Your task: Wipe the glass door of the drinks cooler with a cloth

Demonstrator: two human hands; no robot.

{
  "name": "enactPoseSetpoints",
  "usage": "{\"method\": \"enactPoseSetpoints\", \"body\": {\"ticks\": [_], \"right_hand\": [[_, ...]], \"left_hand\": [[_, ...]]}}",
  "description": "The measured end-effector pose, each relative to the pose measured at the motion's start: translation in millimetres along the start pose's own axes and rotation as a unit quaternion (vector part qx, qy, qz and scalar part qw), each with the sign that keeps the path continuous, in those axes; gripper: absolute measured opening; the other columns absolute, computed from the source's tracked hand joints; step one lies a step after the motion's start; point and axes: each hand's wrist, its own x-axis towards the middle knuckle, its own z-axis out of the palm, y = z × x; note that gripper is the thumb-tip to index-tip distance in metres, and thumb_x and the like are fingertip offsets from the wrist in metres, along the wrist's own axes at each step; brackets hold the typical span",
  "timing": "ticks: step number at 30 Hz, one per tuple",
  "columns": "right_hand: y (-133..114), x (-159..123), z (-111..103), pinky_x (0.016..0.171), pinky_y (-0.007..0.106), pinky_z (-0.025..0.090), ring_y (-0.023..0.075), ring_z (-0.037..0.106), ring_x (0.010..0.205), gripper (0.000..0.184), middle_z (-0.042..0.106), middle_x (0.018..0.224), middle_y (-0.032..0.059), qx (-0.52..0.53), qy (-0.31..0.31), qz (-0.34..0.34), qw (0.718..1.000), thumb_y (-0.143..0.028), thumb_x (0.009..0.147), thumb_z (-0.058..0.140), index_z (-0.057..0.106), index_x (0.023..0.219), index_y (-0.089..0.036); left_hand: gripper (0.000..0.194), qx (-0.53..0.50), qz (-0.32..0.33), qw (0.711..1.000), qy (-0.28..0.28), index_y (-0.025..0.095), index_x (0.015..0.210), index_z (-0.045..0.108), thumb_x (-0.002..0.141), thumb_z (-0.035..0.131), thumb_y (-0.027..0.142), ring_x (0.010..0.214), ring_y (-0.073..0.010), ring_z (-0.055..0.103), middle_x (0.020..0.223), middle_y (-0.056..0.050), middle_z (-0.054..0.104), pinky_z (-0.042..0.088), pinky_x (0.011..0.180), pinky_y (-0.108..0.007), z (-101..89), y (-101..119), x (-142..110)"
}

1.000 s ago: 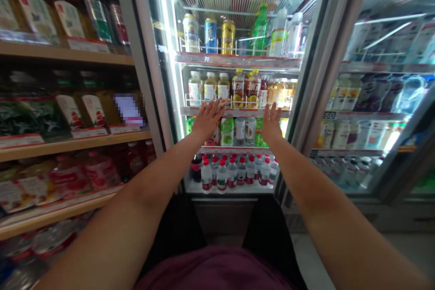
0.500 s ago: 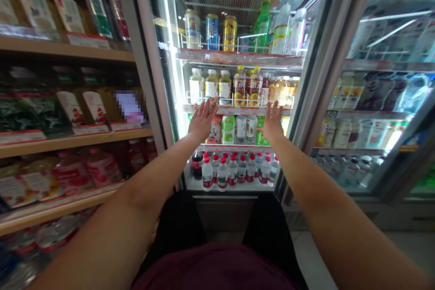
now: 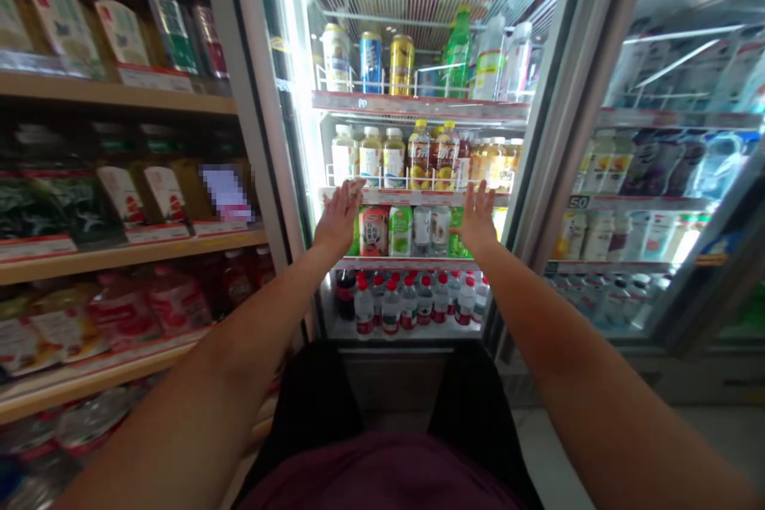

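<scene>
My left hand (image 3: pixel 339 217) presses a crumpled pale cloth (image 3: pixel 355 186) against the front edge of the middle shelf (image 3: pixel 398 197), at its left part. Much of the cloth lies hidden under the fingers. My right hand (image 3: pixel 478 217) is at the right part of the same shelf front, fingers spread upward and holding nothing; whether it touches the edge I cannot tell. Behind the shelf's wire guard stand pale-labelled bottles (image 3: pixel 370 155) and dark tea bottles with yellow caps (image 3: pixel 445 155). Below the edge are a red carton (image 3: pixel 374 231) and a green can (image 3: pixel 400 231).
The open cooler has a metal frame (image 3: pixel 559 135) on the right and a bright light strip on the left. Red-capped water bottles (image 3: pixel 391 307) fill the bottom. Cans (image 3: pixel 402 64) stand on the upper shelf. A wooden rack (image 3: pixel 119 247) of bottles is close on the left.
My left hand has slid left along the shelf edge with the cloth, uncovering more of the red carton. My right hand stays nearly in place.
</scene>
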Motion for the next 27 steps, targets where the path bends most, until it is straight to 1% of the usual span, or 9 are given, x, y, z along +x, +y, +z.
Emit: {"method": "enactPoseSetpoints", "body": {"ticks": [2, 4, 6, 8, 13, 16, 20, 24, 27], "right_hand": [[1.0, 1.7, 1.6, 0.128, 0.058, 0.029, 0.0434, -0.014, 0.161, 0.123, -0.018, 0.174, 0.0211, -0.006, -0.001, -0.002, 1.0, -0.031, 0.087, 0.082, -0.008, 0.168, -0.007], [2.2, 3.3, 3.4, 0.129, 0.06, 0.026, 0.0428, -0.015, 0.161, 0.122, -0.019, 0.173, 0.0206, -0.007, -0.002, -0.006, 1.0, -0.034, 0.089, 0.081, -0.009, 0.168, -0.007], [3.5, 4.5, 5.0, 0.128, 0.06, 0.027, 0.0433, -0.015, 0.161, 0.12, -0.02, 0.173, 0.02, -0.006, 0.001, -0.01, 1.0, -0.037, 0.091, 0.078, -0.009, 0.168, -0.008], [4.6, 5.2, 6.5, 0.127, 0.059, 0.029, 0.0443, -0.015, 0.161, 0.12, -0.021, 0.173, 0.0203, -0.004, 0.005, -0.01, 1.0, -0.037, 0.091, 0.078, -0.009, 0.168, -0.007], [6.0, 6.8, 9.6, 0.127, 0.06, 0.029, 0.0437, -0.019, 0.16, 0.122, -0.024, 0.172, 0.0186, 0.013, 0.003, -0.006, 1.0, -0.035, 0.09, 0.079, -0.012, 0.168, -0.009], [6.6, 7.3, 10.6, 0.126, 0.062, 0.031, 0.0441, -0.017, 0.16, 0.119, -0.022, 0.173, 0.0195, 0.018, 0.007, -0.014, 1.0, -0.037, 0.091, 0.077, -0.009, 0.168, -0.008], [7.1, 7.2, 11.3, 0.125, 0.061, 0.033, 0.0442, -0.014, 0.161, 0.118, -0.02, 0.174, 0.0192, 0.018, 0.012, -0.015, 1.0, -0.039, 0.093, 0.075, -0.01, 0.168, -0.009], [6.5, 6.6, 11.6, 0.124, 0.06, 0.036, 0.0441, -0.016, 0.161, 0.12, -0.019, 0.174, 0.0187, 0.018, 0.014, -0.007, 1.0, -0.034, 0.09, 0.079, -0.009, 0.169, -0.009], [5.4, 5.3, 10.4, 0.123, 0.061, 0.037, 0.045, -0.014, 0.161, 0.119, -0.016, 0.175, 0.0199, 0.023, 0.017, -0.013, 0.999, -0.042, 0.092, 0.077, -0.007, 0.169, -0.008]], "left_hand": [[0.078, -0.002, -0.004, 1.0, 0.012, 0.018, 0.164, 0.038, 0.089, 0.041, -0.003, 0.16, -0.0336, 0.003, 0.175, -0.013, 0.014, 0.02, 0.131, -0.061, -1.4, -5.9, -0.5], [0.081, -0.002, -0.016, 0.999, 0.036, 0.02, 0.166, 0.034, 0.088, 0.042, -0.003, 0.16, -0.032, -0.003, 0.175, -0.01, 0.012, 0.016, 0.132, -0.062, -3.6, -12.1, 2.6], [0.082, -0.003, -0.028, 0.998, 0.055, 0.018, 0.167, 0.029, 0.088, 0.041, -0.002, 0.16, -0.031, -0.006, 0.176, -0.011, 0.008, 0.014, 0.132, -0.062, -4.4, -16.2, 4.8], [0.08, -0.012, -0.027, 0.998, 0.06, 0.015, 0.167, 0.027, 0.089, 0.039, -0.003, 0.161, -0.0307, -0.004, 0.176, -0.013, 0.008, 0.014, 0.132, -0.062, -2.7, -16.9, 2.1], [0.075, -0.031, -0.005, 0.998, 0.049, 0.012, 0.163, 0.033, 0.089, 0.038, -0.002, 0.162, -0.0296, 0.003, 0.174, -0.014, 0.017, 0.02, 0.132, -0.058, 2.9, -13.9, -10.1], [0.072, -0.035, -0.003, 0.998, 0.048, 0.014, 0.16, 0.038, 0.09, 0.036, -0.003, 0.162, -0.028, 0.004, 0.175, -0.011, 0.016, 0.015, 0.133, -0.056, 0.2, -16.4, -3.0], [0.067, -0.025, -0.006, 0.999, 0.047, 0.009, 0.155, 0.043, 0.09, 0.035, -0.006, 0.162, -0.0282, 0.006, 0.175, -0.014, 0.015, 0.013, 0.134, -0.054, -0.8, -14.7, 1.7], [0.074, -0.013, 0.009, 0.999, 0.032, 0.008, 0.155, 0.045, 0.084, 0.038, -0.01, 0.162, -0.0307, 0.01, 0.173, -0.016, 0.022, 0.021, 0.133, -0.056, 4.2, -6.0, -13.8], [0.079, 0.0, 0.026, 0.999, 0.023, 0.011, 0.157, 0.046, 0.08, 0.042, -0.01, 0.161, -0.0316, 0.016, 0.171, -0.015, 0.029, 0.024, 0.132, -0.057, 2.8, -5.2, -15.8]]}}
